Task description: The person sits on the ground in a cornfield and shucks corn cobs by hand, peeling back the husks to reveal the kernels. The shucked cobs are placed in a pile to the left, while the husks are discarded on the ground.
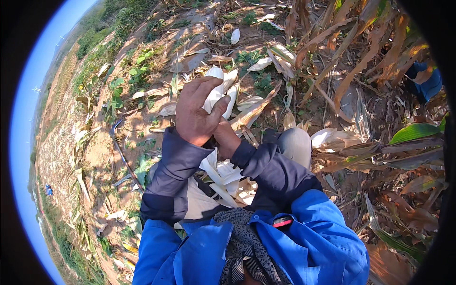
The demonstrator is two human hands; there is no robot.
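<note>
Both my hands are together at the middle of the view. My left hand, with fingers bent and thumb apart, lies over a pale ear of corn; whether it grips the ear cannot be told. Under and beside it is my right hand, mostly hidden, so its hold cannot be seen. A second pale ear or husk lies just to the right of the first. Loose white husks are heaped between my knees, below my wrists.
Dry corn stalks and leaves stand along the right. A long thin-handled tool lies on the soil at the left. A loose husked piece lies farther off, and a husk-covered ear is near my knee. Blue cloth shows among the stalks.
</note>
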